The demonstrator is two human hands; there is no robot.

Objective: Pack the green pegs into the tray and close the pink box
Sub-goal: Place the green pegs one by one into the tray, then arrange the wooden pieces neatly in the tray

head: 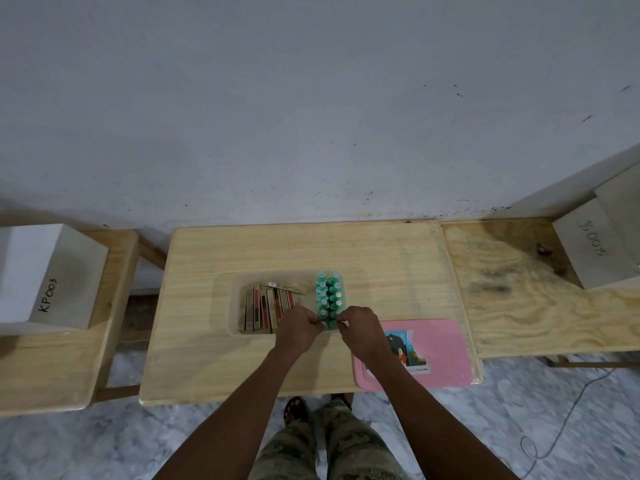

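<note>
Several green pegs [329,295] stand upright in two rows at the right end of a clear plastic tray [234,306] in the middle of the wooden table. My left hand [298,327] and my right hand [356,327] meet at the near end of the rows, fingertips pinched on the nearest green pegs [329,323]. The pink lid [436,351], with a picture sticker on it, lies flat on the table just right of my right hand.
Several tan and red slim cartons [266,306] fill the tray's left part. A white box marked KP003 [48,275] sits on the left bench, another marked JS0015 [595,251] on the right one. A wall stands close behind the table.
</note>
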